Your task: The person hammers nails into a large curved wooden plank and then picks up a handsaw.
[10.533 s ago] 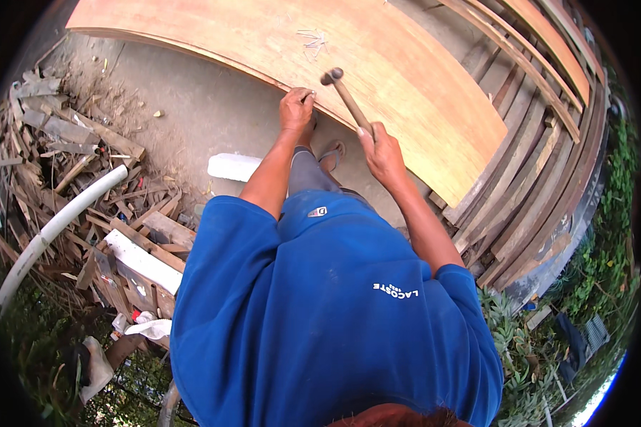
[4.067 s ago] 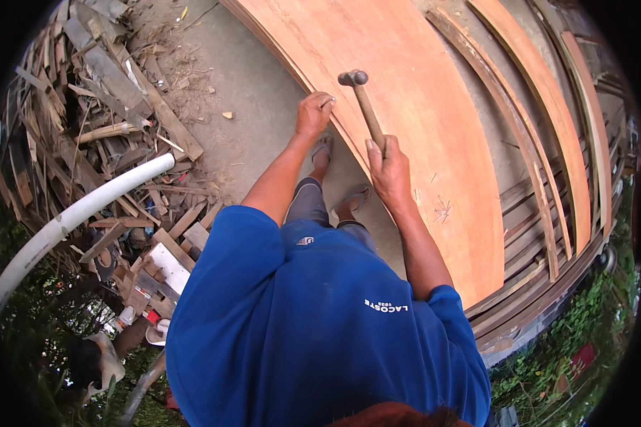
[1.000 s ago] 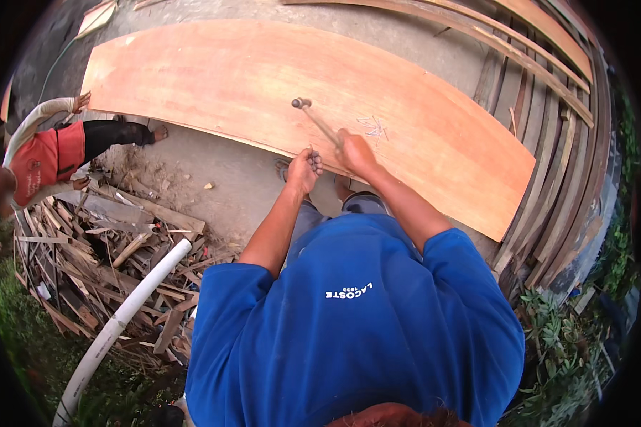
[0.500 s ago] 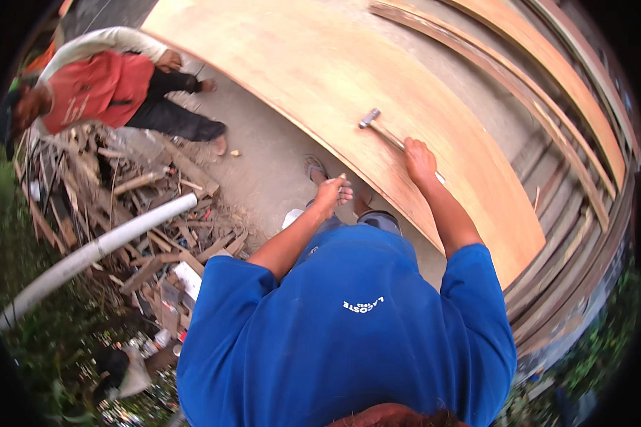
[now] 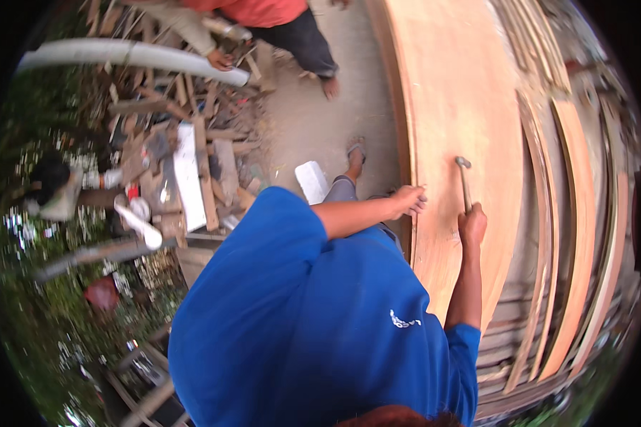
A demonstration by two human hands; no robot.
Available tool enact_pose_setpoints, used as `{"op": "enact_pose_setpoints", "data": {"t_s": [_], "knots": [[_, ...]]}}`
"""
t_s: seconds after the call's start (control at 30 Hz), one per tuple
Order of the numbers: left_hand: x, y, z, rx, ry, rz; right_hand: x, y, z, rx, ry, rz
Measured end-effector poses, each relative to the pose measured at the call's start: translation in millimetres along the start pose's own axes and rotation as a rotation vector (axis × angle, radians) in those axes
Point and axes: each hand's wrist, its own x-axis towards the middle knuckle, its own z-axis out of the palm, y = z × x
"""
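My right hand (image 5: 472, 225) is wrapped round the wooden handle of a hammer (image 5: 466, 185). The hammer's metal head points away from me, over a long sheet of plywood (image 5: 452, 92). At the sheet's left edge is my left hand (image 5: 408, 201), fingers curled together. Anything in those fingers is too small or too hidden to name, and whether the hand touches the board I cannot tell.
Long timber strips (image 5: 575, 199) lie to the right. On the left is a heap of scrap wood (image 5: 224, 167) with a white pipe (image 5: 142, 53) across it. A co-worker's hand (image 5: 221, 60) is at the pipe. A white block (image 5: 311, 181) lies by my leg.
The view has turned, so the plywood now runs nearly straight ahead. My left hand has come over to the plywood's edge. The co-worker's hand now reaches the pipe. My right hand keeps the hammer.
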Motion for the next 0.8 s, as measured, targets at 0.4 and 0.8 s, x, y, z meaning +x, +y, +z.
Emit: {"op": "enact_pose_setpoints", "data": {"t_s": [0.4,0.8], "knots": [[9.3,2.4,49.6,-0.147,-0.23,-0.022,-52.6,-54.6,-2.7,0.534,-0.177,0.06],[0.9,41.6,62.9,0.562,-0.416,-0.248,-71.3,-33.4,-7.0,0.719,0.05,0.334]]}}
